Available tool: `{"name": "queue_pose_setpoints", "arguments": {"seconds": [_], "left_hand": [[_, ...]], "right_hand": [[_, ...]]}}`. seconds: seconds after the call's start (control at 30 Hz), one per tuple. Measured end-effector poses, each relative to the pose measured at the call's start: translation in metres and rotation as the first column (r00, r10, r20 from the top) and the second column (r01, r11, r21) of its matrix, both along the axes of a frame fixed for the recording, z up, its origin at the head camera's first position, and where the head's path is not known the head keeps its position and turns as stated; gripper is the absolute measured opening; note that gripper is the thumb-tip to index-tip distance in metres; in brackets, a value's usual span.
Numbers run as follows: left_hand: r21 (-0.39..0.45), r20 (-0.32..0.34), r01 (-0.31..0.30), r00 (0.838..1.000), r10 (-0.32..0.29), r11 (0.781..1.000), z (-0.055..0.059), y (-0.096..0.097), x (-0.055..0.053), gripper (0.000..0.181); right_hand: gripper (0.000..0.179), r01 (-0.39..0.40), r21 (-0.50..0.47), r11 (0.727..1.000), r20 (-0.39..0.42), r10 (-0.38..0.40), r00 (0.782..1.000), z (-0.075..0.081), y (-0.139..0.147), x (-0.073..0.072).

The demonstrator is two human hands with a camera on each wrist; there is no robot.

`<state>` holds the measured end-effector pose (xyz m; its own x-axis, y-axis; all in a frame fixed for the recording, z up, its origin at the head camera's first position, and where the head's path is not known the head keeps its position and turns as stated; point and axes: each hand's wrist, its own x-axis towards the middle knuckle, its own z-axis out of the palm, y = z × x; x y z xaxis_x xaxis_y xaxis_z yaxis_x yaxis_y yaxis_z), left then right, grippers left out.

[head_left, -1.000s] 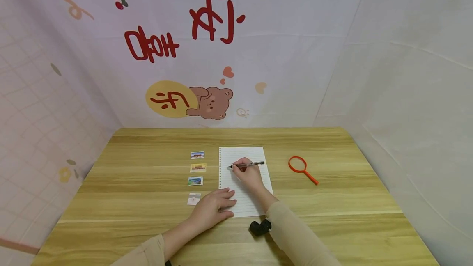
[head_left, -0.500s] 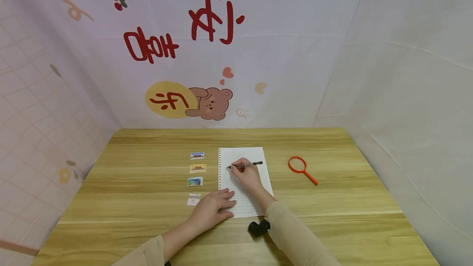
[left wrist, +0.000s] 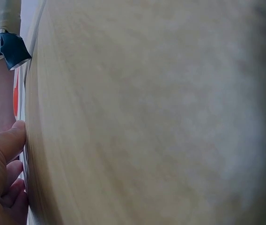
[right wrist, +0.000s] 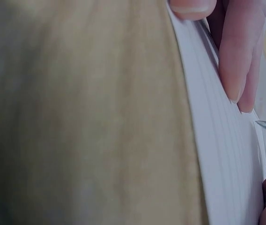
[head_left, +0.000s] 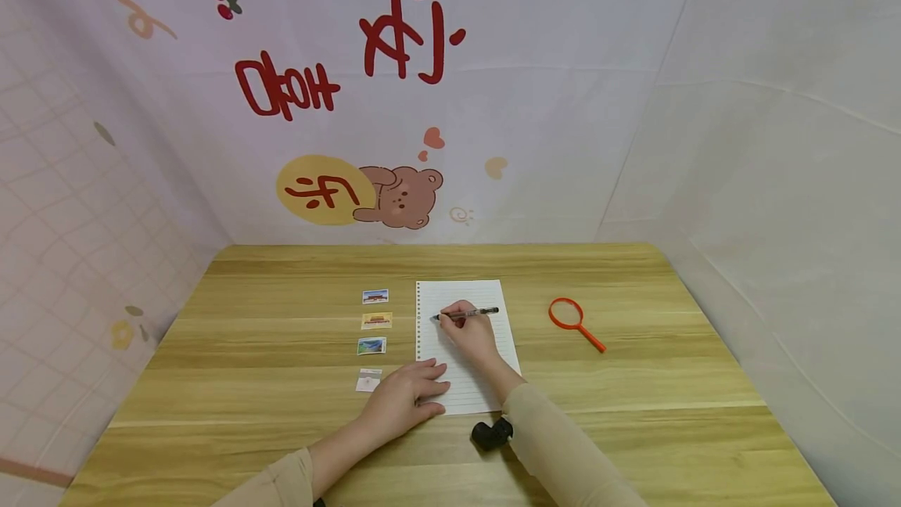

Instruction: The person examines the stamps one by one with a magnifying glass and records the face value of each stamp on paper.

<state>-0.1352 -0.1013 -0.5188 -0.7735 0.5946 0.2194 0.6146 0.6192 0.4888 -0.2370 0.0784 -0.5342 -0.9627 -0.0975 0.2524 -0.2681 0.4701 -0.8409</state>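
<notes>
A lined sheet of paper [head_left: 457, 292] with punched holes along its left edge lies on the wooden table. My right hand [head_left: 475, 339] pinches a black pen [head_left: 486, 311], its tip near the holes. The right wrist view shows the pen's tip [right wrist: 262, 123] at the sheet's surface. My left hand [head_left: 401, 399] rests across the lower left edge of the paper, fingers extended and slightly spread. In the left wrist view, the left thumb [left wrist: 11, 140] and fingers lie along the table. Whether there is writing under the pen is too small to tell.
Several small picture stamps [head_left: 376, 321] lie in a column left of the paper; the lowest stamp [head_left: 369, 380] is beside my left hand. A red magnifying glass [head_left: 579, 327] lies to the right. A black wrist device [head_left: 491, 435] sticks out at the right sleeve. Cloth walls surround the table [head_left: 281, 272].
The pen has shifted very slightly left in my right hand over the last second. My left hand, the paper and the stamps have kept their places.
</notes>
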Motion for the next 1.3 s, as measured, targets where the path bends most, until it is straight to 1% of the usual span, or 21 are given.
{"name": "queue_pose_setpoints", "arguments": {"seconds": [0.2,0.33,0.5,0.57,0.73,0.83,0.97,1.13,1.3], "left_hand": [[-0.001,-0.006,0.001,1.000,-0.001,1.000,0.0006,0.0005,0.0002,0.034],[0.001,-0.012,0.001,1.000,-0.001,1.000,0.0010,0.0006,0.0000,0.034],[0.004,-0.036,0.004,0.999,-0.004,1.000,0.0010,0.0005,-0.0001,0.034],[0.005,-0.057,0.008,0.998,-0.007,1.000,0.0013,0.0005,0.0001,0.034],[0.013,-0.082,0.012,0.997,-0.011,1.000,0.0014,0.0001,0.0012,0.033],[0.014,-0.072,0.008,0.997,-0.007,1.000,0.0011,-0.0005,0.0017,0.033],[0.012,-0.057,0.006,0.998,-0.006,1.000,0.0011,-0.0006,0.0018,0.033],[0.011,-0.062,0.011,0.998,-0.011,1.000,0.0014,0.0000,0.0014,0.034],[0.005,-0.048,0.006,0.999,-0.005,1.000,0.0020,0.0005,0.0013,0.034]], "right_hand": [[0.004,0.010,0.004,1.000,-0.005,-0.010,1.000,-0.0021,0.0001,-0.0007],[0.005,0.012,0.009,1.000,-0.028,-0.012,1.000,-0.0021,0.0001,-0.0011],[0.006,0.013,0.028,1.000,-0.043,-0.012,0.999,-0.0010,0.0001,-0.0010],[0.005,0.008,0.034,0.999,-0.045,-0.007,0.999,-0.0011,0.0001,-0.0011],[0.005,-0.029,0.030,0.999,-0.033,0.030,0.999,-0.0018,0.0010,-0.0005],[0.004,-0.044,0.023,0.999,-0.028,0.045,0.999,-0.0022,0.0013,-0.0005],[0.005,-0.046,0.012,0.999,-0.046,0.046,0.998,-0.0027,0.0015,-0.0008],[0.004,-0.020,0.009,1.000,-0.073,0.020,0.997,-0.0043,0.0030,-0.0010],[0.006,-0.002,0.006,1.000,-0.077,0.003,0.997,-0.0058,0.0043,-0.0007]]}}
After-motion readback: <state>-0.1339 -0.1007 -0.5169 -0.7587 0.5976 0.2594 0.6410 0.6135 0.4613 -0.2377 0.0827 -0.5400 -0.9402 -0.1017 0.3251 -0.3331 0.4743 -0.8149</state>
